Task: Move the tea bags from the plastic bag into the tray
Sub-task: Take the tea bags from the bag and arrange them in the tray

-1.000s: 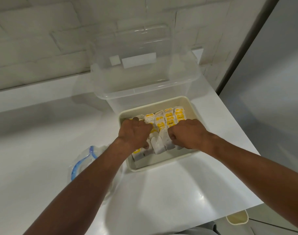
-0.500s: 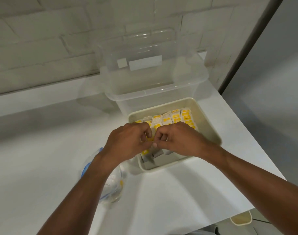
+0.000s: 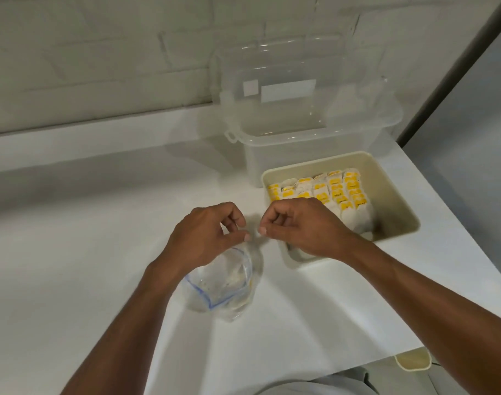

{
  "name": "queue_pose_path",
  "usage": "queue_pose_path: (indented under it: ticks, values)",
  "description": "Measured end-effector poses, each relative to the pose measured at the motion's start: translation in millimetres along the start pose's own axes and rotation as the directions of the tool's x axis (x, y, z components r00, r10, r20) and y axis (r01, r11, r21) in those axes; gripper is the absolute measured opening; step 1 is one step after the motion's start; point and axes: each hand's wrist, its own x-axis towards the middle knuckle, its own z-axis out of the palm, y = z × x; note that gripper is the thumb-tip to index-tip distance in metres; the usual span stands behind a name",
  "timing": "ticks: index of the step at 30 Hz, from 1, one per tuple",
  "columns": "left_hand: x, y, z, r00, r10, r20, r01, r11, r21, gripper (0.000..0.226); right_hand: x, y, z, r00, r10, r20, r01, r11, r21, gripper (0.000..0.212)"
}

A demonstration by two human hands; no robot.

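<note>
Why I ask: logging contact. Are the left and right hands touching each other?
Apart. The head view shows a strip of white table between the thumb tips of the left hand and right hand.

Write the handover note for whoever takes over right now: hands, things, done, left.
Left hand: fingers curled, just over the mouth of the plastic bag; grip unclear.
Right hand: fingers curled, beside it, over the near corner of the tray; grip unclear too.
The plastic bag lies open on the table, left of the tray; contents too blurred to tell.
Done: tea bags stand in rows in the tray.
Left: check the bag, move any remaining tea bags over.
</note>
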Motion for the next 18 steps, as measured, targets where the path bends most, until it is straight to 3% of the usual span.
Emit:
queue_pose_path:
  ticks: [4, 7, 10, 15, 18]
  values:
    - [-13.4, -25.8, -15.0, 0.999, -0.052, 0.018, 0.05, 0.993, 0.102, 0.008, 4.8, -17.9, 28.6, 0.999, 0.046, -0.021, -0.044, 0.997, 0.06, 0.003]
    - [-20.8, -40.5, -23.0, 0.992, -0.124, 0.025, 0.119, 0.979, 0.164, 0.014, 4.8, -28.7, 52.4, 0.993, 0.106, -0.047, -0.098, 0.984, 0.149, 0.006]
    - [-32.5, -51.8, -22.5, 0.975, -0.191, 0.116, 0.175, 0.976, 0.132, 0.019, 3.4, -32.0, 80.7, 0.988, 0.151, -0.02, -0.145, 0.969, 0.198, 0.016]
    - [-49.3, -55.9, -7.0, 0.969, -0.188, 0.161, 0.152, 0.965, 0.212, 0.037, 1.6, -22.5, 111.8, 0.992, 0.12, -0.036, -0.124, 0.98, -0.157, 0.021]
    - [-53.2, -60.8, 5.9, 0.969, -0.165, 0.182, 0.111, 0.955, 0.273, 0.044, 2.5, -21.0, 115.1, 0.991, 0.132, -0.001, -0.129, 0.965, -0.227, 0.024]
